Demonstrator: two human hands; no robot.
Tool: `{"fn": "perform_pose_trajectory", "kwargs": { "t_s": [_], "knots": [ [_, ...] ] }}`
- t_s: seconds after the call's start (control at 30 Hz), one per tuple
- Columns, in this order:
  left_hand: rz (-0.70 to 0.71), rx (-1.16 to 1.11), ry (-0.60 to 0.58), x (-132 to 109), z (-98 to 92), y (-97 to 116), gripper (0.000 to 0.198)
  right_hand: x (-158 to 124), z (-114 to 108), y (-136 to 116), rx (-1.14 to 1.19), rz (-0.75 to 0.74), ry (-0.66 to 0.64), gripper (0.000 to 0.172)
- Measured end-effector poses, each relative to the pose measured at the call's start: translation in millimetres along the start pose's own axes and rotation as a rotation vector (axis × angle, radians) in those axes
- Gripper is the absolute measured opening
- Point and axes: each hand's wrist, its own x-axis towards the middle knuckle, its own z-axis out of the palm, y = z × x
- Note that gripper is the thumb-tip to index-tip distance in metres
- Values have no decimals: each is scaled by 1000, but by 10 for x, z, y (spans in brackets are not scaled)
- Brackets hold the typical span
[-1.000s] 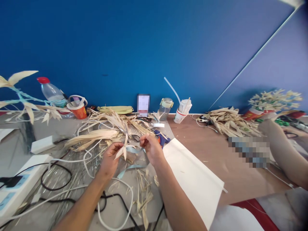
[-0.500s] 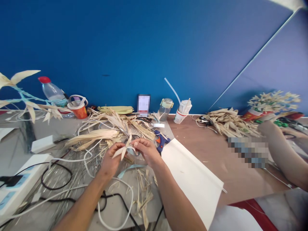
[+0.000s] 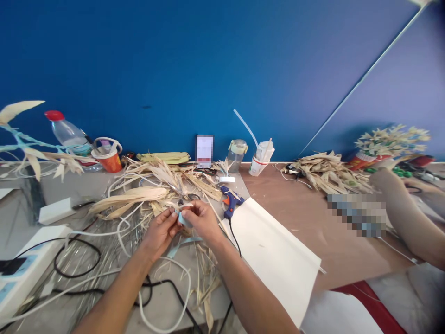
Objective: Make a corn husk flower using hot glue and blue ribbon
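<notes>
My left hand (image 3: 160, 232) and my right hand (image 3: 199, 220) meet in front of me over the grey table (image 3: 41, 185). Both pinch a small piece made of dried husk and pale blue tape (image 3: 181, 217), fingertips pressed together on it. The loose end of the blue tape (image 3: 181, 243) trails down onto the table below my hands. A heap of dried husk strips (image 3: 153, 185) lies just behind them, with scissors (image 3: 189, 198) partly hidden in it. A blue and orange glue gun (image 3: 230, 202) lies right of my right hand.
White paper sheet (image 3: 274, 255) lies to the right. Black and white cables (image 3: 104, 273) and a power strip (image 3: 24, 264) are at left. Bottle (image 3: 67, 132), orange cup (image 3: 108, 160), jar (image 3: 237, 155), paper cup (image 3: 261, 160) line the wall. Another person's arm (image 3: 406, 218) reaches in at right.
My hands have closed together: the right hand moved left to meet the left, and the stretched blue tape between them is now gathered at my fingertips. The husk petals no longer stick out.
</notes>
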Motion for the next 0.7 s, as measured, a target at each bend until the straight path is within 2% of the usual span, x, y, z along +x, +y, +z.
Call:
{"fn": "perform_pose_trajectory", "kwargs": {
  "t_s": [0.13, 0.27, 0.37, 0.5, 0.6, 0.7],
  "knots": [
    [-4, 1, 30, 6, 4, -14, 19, -31, 27, -38, -90, -6, 31, 13],
    [-5, -27, 60, 8, 12, -13, 24, -66, 42, -24, -218, -21, 23, 22],
    [-12, -15, 50, 1, 11, -10, 24, -61, 29, 22, -278, -31, 28, 16],
    [-26, -43, 32, -21, -10, -12, 19, -40, 9, 1, -238, 18, 58, 3],
    [-47, -83, 15, -39, -15, -1, 19, -31, 15, -52, -171, 45, 62, 10],
    [-48, -73, -29, -46, 1, 15, 25, -24, 20, -70, -148, 61, 62, 10]
  ]
}}
